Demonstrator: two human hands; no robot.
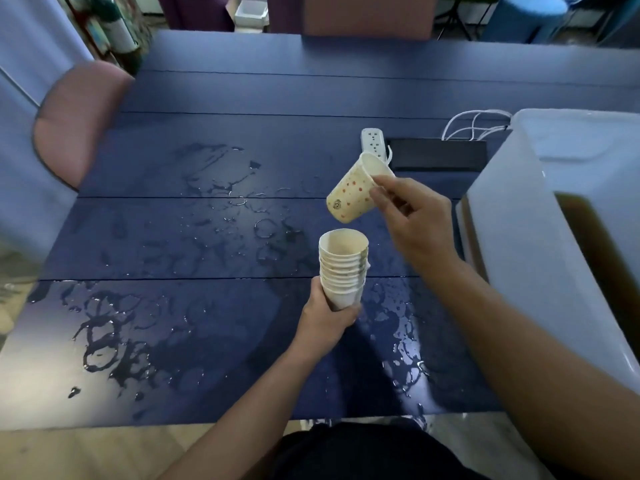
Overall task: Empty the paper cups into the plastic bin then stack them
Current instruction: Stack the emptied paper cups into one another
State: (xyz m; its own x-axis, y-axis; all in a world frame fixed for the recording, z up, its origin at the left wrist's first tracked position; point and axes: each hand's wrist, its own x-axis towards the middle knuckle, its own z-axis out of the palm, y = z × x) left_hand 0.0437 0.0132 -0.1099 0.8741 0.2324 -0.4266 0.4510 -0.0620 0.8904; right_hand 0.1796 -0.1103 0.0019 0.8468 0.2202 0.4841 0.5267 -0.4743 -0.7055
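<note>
Navy planks, wet with puddles and ring-shaped marks, make up the table (242, 98), the landmark here. At its right edge stands the translucent plastic bin (512, 258), smooth-walled, with brown liquid pooled inside. A pink rounded chair (72, 126) sits at the table's left edge. Toward the far right lie a flat black slab (436, 154) and a white power strip (373, 142). Above the near-middle, the left hand (325, 317) grips the base of a stack of nested paper cups (343, 268). Just above it the right hand (415, 216) pinches the rim of a tilted dotted paper cup (353, 192), apart from the stack.
</note>
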